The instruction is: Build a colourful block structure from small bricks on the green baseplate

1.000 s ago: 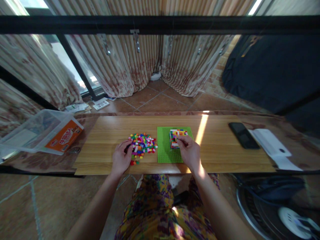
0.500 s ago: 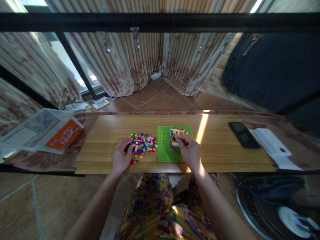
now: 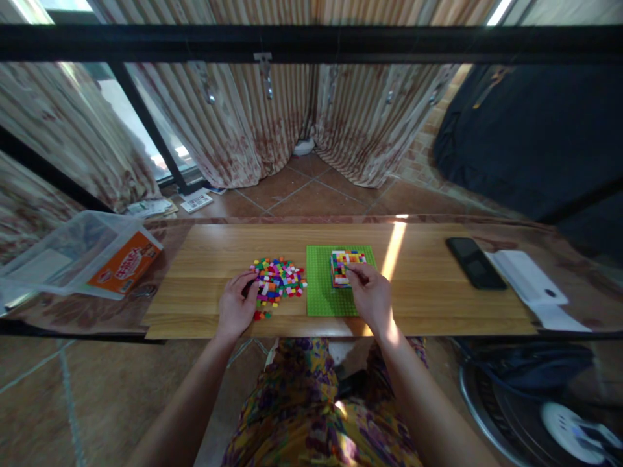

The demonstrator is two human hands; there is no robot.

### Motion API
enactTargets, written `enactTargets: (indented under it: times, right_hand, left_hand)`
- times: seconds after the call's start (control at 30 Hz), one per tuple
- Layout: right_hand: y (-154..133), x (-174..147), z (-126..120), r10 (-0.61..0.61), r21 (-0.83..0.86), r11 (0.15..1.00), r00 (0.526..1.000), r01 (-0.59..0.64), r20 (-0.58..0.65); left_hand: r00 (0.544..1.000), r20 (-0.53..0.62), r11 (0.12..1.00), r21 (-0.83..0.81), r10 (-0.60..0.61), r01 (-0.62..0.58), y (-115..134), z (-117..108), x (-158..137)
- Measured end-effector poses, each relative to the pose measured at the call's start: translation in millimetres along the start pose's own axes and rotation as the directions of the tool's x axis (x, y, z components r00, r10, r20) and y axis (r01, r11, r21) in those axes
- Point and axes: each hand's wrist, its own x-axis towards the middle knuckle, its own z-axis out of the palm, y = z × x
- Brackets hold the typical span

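Note:
A block-shaped build of many-coloured toy bricks (image 3: 341, 258) stands on a green baseplate (image 3: 318, 295). My right hand (image 3: 370, 293) is over the build's right front part, thumb and forefinger pinched together at its top. Whatever sits between those fingertips is too small to make out. To the left of the baseplate lies a loose pile of small coloured bricks (image 3: 282, 279). My left hand (image 3: 237, 303) rests at the pile's left edge, fingers curled with thumb and forefinger near the bricks. Its fingertips partly hide what they touch.
A clear plastic bin (image 3: 73, 253) with an orange label stands left of the wooden board (image 3: 195, 259). On the right lie a black phone (image 3: 476, 263) and a white box (image 3: 528, 279). A few bricks (image 3: 261, 315) lie near the board's front edge.
My right hand has shifted very slightly to the right at the top of the build. The left hand and the pile look the same.

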Motion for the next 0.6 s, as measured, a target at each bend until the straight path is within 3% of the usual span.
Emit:
enactTargets:
  times: [0.3,0.6]
  right_hand:
    - [0,2,-4,-0.052,-0.058,0.997,0.999,0.052,-0.006]
    - [12,2,-8,0.006,0.043,0.999,0.996,-0.003,-0.091]
  left_hand:
    - [1.0,0.002,1.0,0.012,0.014,-0.014,0,0,0]
    - [1.0,-0.001,1.0,0.01,0.013,-0.013,-2,1,1]
